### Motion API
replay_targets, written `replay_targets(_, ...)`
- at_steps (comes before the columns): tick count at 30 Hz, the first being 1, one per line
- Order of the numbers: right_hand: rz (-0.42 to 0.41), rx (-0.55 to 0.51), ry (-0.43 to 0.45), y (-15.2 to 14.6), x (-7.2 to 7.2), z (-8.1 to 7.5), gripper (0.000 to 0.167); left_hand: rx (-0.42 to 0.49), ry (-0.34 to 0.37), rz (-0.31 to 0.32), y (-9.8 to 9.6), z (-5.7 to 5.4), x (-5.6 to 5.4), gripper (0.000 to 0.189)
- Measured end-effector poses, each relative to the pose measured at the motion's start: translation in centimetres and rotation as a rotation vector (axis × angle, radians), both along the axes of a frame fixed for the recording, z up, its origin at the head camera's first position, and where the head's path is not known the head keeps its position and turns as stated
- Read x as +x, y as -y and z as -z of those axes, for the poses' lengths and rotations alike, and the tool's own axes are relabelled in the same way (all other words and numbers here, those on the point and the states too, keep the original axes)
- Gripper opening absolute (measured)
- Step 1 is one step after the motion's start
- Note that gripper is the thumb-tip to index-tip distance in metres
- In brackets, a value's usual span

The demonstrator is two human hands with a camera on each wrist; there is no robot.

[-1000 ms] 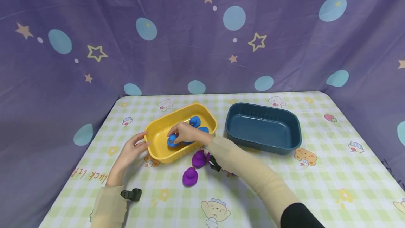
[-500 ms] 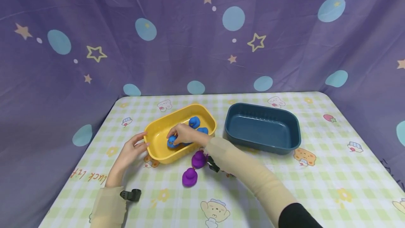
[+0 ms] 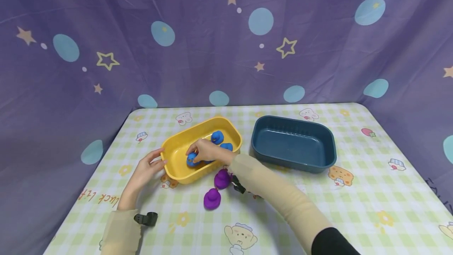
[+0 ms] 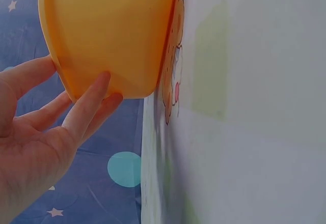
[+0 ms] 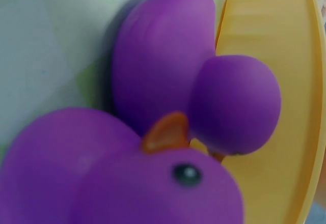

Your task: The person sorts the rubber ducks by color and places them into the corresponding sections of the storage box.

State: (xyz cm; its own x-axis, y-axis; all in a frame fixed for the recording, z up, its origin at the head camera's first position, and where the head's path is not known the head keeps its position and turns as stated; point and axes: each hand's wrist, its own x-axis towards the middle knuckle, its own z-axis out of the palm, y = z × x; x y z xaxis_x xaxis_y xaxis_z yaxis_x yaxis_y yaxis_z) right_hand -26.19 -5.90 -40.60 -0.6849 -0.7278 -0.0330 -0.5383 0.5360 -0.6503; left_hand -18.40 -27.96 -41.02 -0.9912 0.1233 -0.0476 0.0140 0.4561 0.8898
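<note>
My right hand (image 3: pixel 205 149) reaches into the yellow tub (image 3: pixel 173 141) and holds a blue rubber duck (image 3: pixel 192 159) near the tub's floor, fingertips about its sides. Several other blue ducks (image 3: pixel 217 137) lie toward the tub's right end, one partly under the hand. At the left end, my left hand (image 3: pixel 146 170) grips the tub; in the left wrist view some fingers (image 4: pixel 91 104) press the outer wall while others reach the rim. Purple rubber ducks (image 3: pixel 212 199) stand in front of the tub, below my right forearm, and two fill the right wrist view.
A dark teal tub (image 3: pixel 293 145) with nothing visible inside stands right of the yellow one. Checked cloth (image 3: pixel 354 215) covers the table, and a purple curtain (image 3: pixel 198 74) hangs behind. My right sleeve crosses the front of the scene.
Both hands keep nearly the same positions. The blue duck in my right hand shifts only very slightly, and the whole head view drifts a little.
</note>
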Motion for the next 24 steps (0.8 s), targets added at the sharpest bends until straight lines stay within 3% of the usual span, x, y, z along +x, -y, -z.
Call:
replay_targets(13,0.012,-0.084,0.01,-1.0,0.6,-0.8,0.027,-0.015,0.019,0.002,0.1,-0.2,-0.2,0.058)
replay_targets(18,-0.021,-0.119,-0.039,-1.9,1.0,-1.5,0.026,-0.028,0.013,0.007,0.3,-0.3,-0.1,0.059)
replay_targets(24,-0.051,-0.148,-0.081,-3.9,1.8,-2.9,0.026,-0.089,-0.051,-0.02,0.1,-0.5,-0.2,0.056)
